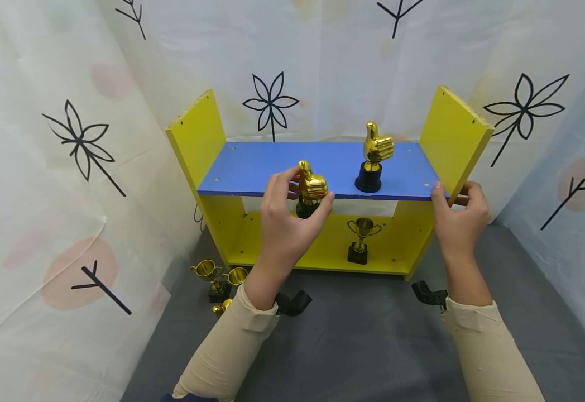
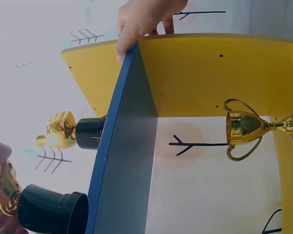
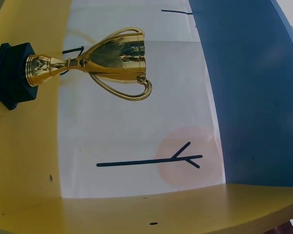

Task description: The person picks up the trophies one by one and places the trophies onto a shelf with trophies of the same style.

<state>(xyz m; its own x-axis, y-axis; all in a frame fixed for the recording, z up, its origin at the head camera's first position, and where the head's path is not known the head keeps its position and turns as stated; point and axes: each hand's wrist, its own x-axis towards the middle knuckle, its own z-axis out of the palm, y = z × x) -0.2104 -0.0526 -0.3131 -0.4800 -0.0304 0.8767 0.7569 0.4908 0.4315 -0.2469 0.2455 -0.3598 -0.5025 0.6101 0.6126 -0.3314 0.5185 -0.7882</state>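
Note:
My left hand [image 1: 292,223] pinches a gold thumbs-up trophy [image 1: 313,187] by its gold top, in front of the blue shelf board [image 1: 282,162]. Its round black base [image 2: 44,209] hangs beside the board's front edge in the left wrist view. A second thumbs-up trophy [image 1: 371,153] stands upright on the blue board, toward the right. My right hand [image 1: 460,218] grips the front edge of the yellow side panel [image 1: 453,134], its thumb at the blue board's corner. A gold cup trophy [image 1: 360,240] with two handles stands on the yellow bottom shelf [image 1: 322,262].
On the grey floor [image 1: 353,335], left of the shelf unit, are two gold cup trophies [image 1: 207,271], partly behind my left forearm. Another small gold piece [image 1: 220,308] shows beside the sleeve. The left yellow panel [image 1: 197,134] rises above the blue board. Patterned cloth [image 1: 343,67] hangs behind.

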